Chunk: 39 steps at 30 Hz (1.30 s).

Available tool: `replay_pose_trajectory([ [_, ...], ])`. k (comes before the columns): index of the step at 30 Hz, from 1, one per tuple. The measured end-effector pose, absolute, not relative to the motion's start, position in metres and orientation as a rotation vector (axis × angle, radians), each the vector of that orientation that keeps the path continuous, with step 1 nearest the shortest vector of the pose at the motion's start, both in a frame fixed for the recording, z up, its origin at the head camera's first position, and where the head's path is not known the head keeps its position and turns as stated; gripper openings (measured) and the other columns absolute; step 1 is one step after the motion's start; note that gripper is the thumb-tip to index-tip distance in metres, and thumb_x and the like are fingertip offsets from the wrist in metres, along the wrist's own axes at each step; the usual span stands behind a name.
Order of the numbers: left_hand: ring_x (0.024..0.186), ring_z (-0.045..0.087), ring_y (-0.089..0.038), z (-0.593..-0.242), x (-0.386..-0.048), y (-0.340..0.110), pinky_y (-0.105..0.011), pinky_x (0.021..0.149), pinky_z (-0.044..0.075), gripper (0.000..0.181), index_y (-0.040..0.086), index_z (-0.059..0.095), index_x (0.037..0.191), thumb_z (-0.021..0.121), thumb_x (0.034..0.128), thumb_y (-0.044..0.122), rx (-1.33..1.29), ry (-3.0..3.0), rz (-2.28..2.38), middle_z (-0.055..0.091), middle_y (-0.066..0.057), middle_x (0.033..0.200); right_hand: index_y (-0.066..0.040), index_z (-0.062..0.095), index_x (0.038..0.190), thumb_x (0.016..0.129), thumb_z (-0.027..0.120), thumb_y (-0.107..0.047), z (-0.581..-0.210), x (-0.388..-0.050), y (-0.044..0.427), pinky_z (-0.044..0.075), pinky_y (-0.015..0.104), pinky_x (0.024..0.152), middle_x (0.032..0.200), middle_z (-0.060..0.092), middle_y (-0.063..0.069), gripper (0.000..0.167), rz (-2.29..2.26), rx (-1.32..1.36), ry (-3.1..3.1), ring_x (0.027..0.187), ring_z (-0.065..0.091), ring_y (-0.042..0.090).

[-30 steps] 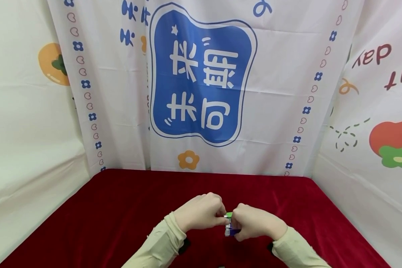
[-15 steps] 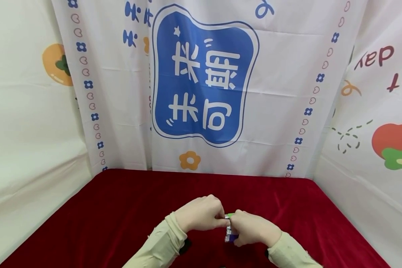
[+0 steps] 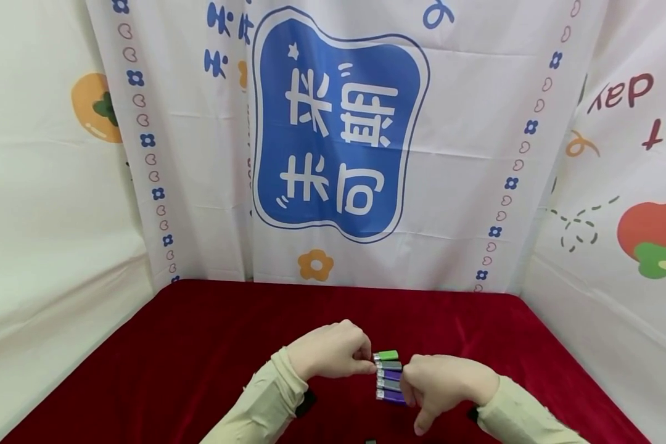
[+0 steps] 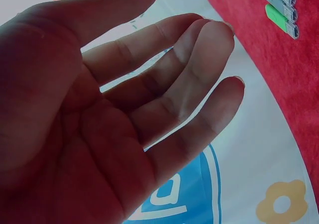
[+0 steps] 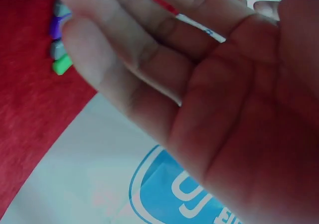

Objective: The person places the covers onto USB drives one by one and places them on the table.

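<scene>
Several small USB flash drives with clear-capped silver ends lie side by side in a row on the red cloth. Farthest back is a green flash drive, then a grey one, a purple flash drive, another grey one and a purple one nearest me. My left hand is at the capped ends, its fingers loosely bent and holding nothing; whether it touches them I cannot tell. Beside the other ends hovers my right hand, fingers relaxed, thumb apart, nothing in it. Its fingers partly cover the nearer drives. The left wrist view shows the green flash drive beyond the fingertips.
Red cloth covers the table. A white printed curtain hangs behind it, with white cloth walls at both sides. At the bottom edge of the head view a small dark object just shows.
My right hand has let go of the row and moved to the right, which uncovers the flash drives. The left hand has stayed almost in place.
</scene>
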State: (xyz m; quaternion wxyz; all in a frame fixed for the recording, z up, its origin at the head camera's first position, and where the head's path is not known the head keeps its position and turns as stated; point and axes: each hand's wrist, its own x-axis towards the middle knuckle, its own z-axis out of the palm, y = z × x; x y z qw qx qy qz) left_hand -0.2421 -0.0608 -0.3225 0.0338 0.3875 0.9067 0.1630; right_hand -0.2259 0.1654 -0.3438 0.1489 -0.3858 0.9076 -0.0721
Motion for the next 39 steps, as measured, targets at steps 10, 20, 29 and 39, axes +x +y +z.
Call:
replay_pose_trajectory([
  [10, 0.060, 0.055, -0.001, -0.326, -0.243, -0.066, -0.018, 0.057, 0.047, 0.013, 0.015, 0.075, 0.085, 0.075, 0.0885, 0.028, 1.170, 2.792, 0.465, 0.060, 0.015, 0.071, -0.024, 0.068, 0.072, 0.067, 0.092, -0.033, -0.366, -0.221, 0.175, 0.039, 0.010, 0.050, 0.058, 0.052, -0.028, 0.026, -0.028, -1.361, 2.565, 0.055, 0.045, -0.014],
  [20, 0.060, 0.055, -0.002, -0.328, -0.243, -0.066, -0.019, 0.057, 0.047, 0.013, 0.016, 0.075, 0.086, 0.075, 0.0884, 0.029, 1.166, 2.787, 0.468, 0.060, 0.015, 0.072, -0.020, 0.068, 0.068, 0.073, 0.084, -0.012, -0.382, -0.222, 0.176, 0.039, 0.009, 0.044, 0.055, 0.049, -0.025, 0.019, -0.154, -1.522, 2.436, 0.047, 0.041, -0.015],
  [29, 0.061, 0.056, -0.002, -0.326, -0.243, -0.067, -0.019, 0.059, 0.047, 0.013, 0.015, 0.075, 0.087, 0.073, 0.0901, 0.028, 1.159, 2.763, 0.455, 0.060, 0.014, 0.072, -0.020, 0.062, 0.063, 0.076, 0.082, -0.015, -0.374, -0.223, 0.184, 0.033, 0.011, 0.039, 0.051, 0.041, -0.023, 0.024, -0.296, -1.544, 2.480, 0.044, 0.031, -0.014],
  [39, 0.062, 0.055, 0.000, -0.332, -0.240, -0.059, -0.018, 0.059, 0.046, 0.012, 0.015, 0.073, 0.083, 0.072, 0.0907, 0.023, 1.202, 2.722, 0.351, 0.060, 0.014, 0.071, -0.025, 0.061, 0.074, 0.079, 0.075, -0.005, -0.306, -0.229, 0.199, 0.046, 0.020, 0.047, 0.062, 0.053, -0.017, 0.025, -0.745, -1.428, 2.643, 0.052, 0.049, -0.002],
])
